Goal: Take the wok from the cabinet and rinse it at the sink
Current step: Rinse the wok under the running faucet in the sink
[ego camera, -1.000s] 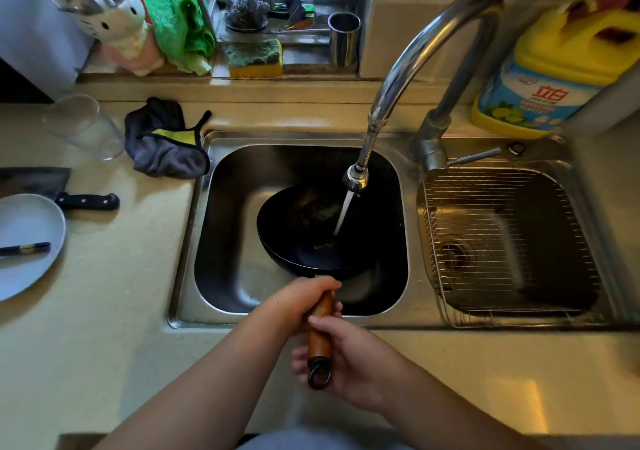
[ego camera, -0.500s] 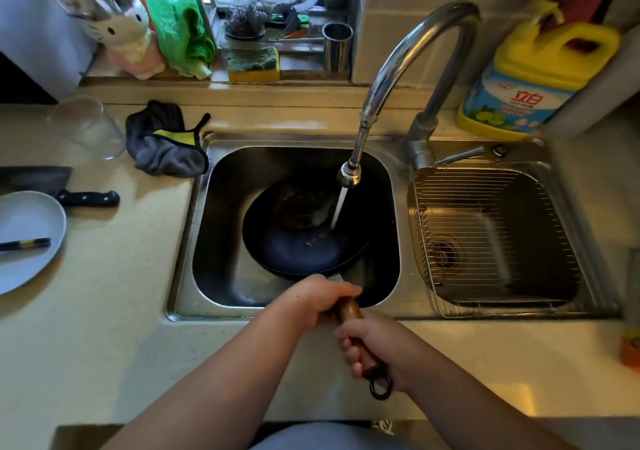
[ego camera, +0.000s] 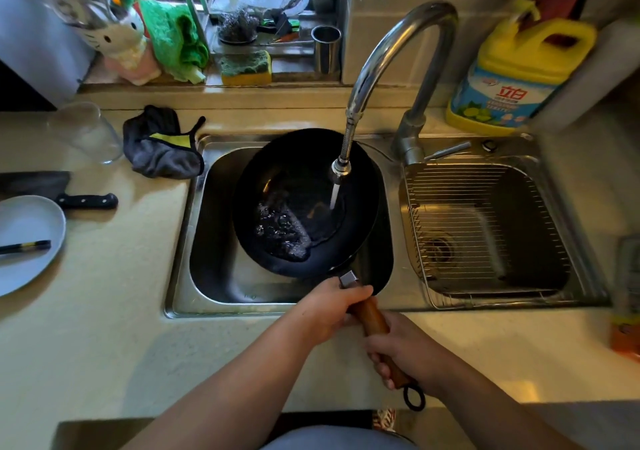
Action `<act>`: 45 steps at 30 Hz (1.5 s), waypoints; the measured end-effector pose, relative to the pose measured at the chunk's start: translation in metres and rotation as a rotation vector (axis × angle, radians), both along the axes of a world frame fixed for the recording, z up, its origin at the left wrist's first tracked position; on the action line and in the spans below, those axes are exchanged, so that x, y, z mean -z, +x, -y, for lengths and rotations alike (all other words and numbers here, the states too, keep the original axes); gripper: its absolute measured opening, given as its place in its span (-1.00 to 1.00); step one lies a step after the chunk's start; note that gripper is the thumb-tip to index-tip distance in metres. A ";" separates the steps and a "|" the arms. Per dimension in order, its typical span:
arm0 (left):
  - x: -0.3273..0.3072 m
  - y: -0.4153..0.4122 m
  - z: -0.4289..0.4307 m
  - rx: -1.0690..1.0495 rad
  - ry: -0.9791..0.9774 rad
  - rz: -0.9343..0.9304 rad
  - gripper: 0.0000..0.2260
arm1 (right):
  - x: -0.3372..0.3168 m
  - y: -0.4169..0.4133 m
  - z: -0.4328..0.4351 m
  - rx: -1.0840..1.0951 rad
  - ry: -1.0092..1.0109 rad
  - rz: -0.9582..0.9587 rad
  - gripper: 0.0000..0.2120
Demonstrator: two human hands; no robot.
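Note:
The black wok (ego camera: 298, 179) is tilted over the left sink basin (ego camera: 214, 276), far rim raised, with water pooled and bubbling in its lower left part. A thin stream runs from the faucet (ego camera: 391, 54) nozzle into the wok. My left hand (ego camera: 329, 307) grips the wooden handle (ego camera: 372, 318) near the metal collar. My right hand (ego camera: 401, 352) grips the same handle lower down, just above its black hanging loop.
The right basin (ego camera: 550, 241) holds a wire rack. A yellow detergent jug (ego camera: 512, 72) stands behind it. Left counter: dark cloth (ego camera: 159, 148), clear glass (ego camera: 86, 131), cleaver (ego camera: 62, 193), grey plate (ego camera: 27, 241) with chopsticks. Sponge and clutter line the windowsill.
The wok has risen from low in the basin and tilted up toward the back, water sloshing to its lower left. Its handle swung to point lower right, both hands following.

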State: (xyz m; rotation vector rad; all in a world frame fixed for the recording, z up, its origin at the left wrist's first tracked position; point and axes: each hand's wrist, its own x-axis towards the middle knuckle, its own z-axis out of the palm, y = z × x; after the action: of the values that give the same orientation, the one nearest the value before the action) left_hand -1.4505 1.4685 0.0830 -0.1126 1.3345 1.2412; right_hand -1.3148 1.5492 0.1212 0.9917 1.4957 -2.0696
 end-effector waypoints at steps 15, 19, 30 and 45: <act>0.007 0.007 0.001 0.015 0.052 -0.121 -0.72 | 0.017 0.015 -0.034 -0.029 -0.335 -0.075 -0.74; 0.006 0.008 0.004 -0.024 0.054 -0.142 -0.71 | 0.018 0.016 -0.038 -0.009 -0.495 -0.092 -0.77; -0.009 0.012 0.009 0.025 0.082 -0.147 -0.90 | -0.014 0.012 -0.033 0.082 -0.596 -0.035 -0.81; -0.015 0.030 -0.001 -0.006 0.146 -0.002 -0.96 | -0.048 0.021 -0.026 -0.087 -0.108 0.050 -0.87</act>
State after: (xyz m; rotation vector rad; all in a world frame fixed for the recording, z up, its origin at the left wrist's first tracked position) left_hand -1.4207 1.4699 0.0975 -0.0126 1.2414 1.3395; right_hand -1.2943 1.5749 0.1691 0.9139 1.3624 -2.0269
